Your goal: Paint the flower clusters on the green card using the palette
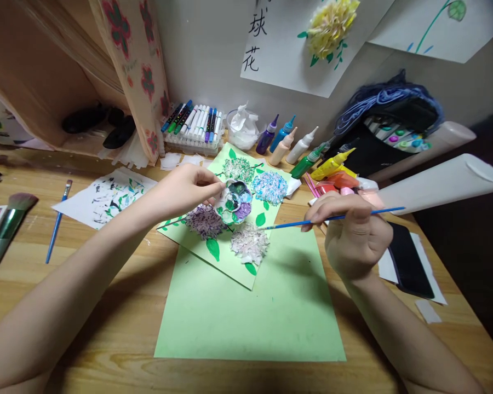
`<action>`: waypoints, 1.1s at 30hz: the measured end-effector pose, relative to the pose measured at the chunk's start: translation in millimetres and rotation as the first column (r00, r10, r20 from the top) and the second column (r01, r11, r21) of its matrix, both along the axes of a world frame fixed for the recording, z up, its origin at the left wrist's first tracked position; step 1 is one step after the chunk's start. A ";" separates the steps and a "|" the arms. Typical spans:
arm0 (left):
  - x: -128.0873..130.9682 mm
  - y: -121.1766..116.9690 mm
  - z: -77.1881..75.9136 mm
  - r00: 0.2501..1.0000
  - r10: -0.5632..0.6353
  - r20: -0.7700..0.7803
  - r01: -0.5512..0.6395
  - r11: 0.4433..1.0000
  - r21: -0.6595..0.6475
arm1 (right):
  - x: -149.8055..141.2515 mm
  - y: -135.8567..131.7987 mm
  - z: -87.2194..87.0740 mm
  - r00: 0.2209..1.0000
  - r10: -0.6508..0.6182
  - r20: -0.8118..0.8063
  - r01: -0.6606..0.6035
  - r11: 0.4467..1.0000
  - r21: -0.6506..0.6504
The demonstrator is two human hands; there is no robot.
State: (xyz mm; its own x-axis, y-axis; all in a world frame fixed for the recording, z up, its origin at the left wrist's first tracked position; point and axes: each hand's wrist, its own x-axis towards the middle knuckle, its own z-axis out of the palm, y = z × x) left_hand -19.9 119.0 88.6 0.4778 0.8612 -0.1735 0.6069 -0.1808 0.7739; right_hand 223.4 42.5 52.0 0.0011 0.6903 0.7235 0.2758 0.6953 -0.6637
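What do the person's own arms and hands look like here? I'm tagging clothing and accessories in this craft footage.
Both forearms are bare: no sleeves reach into view. The left hand and the right hand wear no gloves, and no rings, watch or bracelet show at the wrists. The fingernails look short and unpainted, as far as the picture tells.

We see a light wooden tabletop (107,306) with a plain pale green sheet (250,317) near its front edge. On it lies a smaller green sheet (230,257) painted with speckled flowers in purple, blue, white-pink and green-white, with dark green leaves. The palette (235,201) is white, smeared with green, purple and dark blue. The thin brush (332,219) has a blue handle. Towards the back edge, bottles (290,145) run purple, blue, peach, white, green, yellow. At the left, white paper (107,197) carries black and green daubs.
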 end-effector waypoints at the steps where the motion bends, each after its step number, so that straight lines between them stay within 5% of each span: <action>1: 0.0 0.1 -0.4 1.000 -0.002 -0.003 0.002 1.000 0.007 | 0.3 -1.6 -0.5 0.999 0.039 0.016 -0.038 0.998 -0.040; 10: -0.7 2.9 -3.2 1.000 -0.015 -0.014 0.015 0.999 0.040 | -6.5 -10.1 -12.9 0.926 0.295 0.237 -0.252 0.948 -0.194; 22: -1.2 2.7 -3.2 1.000 -0.010 0.020 0.009 0.999 0.031 | -15.4 -11.6 -7.9 0.865 0.287 0.412 -0.234 0.956 -0.177; 33: -1.1 1.8 -1.7 1.000 -0.006 0.008 0.006 0.999 0.031 | -13.3 -11.5 -8.6 0.876 0.290 0.385 -0.233 0.954 -0.190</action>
State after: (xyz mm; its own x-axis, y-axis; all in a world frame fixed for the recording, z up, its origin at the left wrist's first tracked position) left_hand -20.9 120.8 87.0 0.4845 0.8631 -0.1423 0.5992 -0.2089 0.7729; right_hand 210.1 31.0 43.5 -0.4655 0.7141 0.5229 0.3602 0.6925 -0.6250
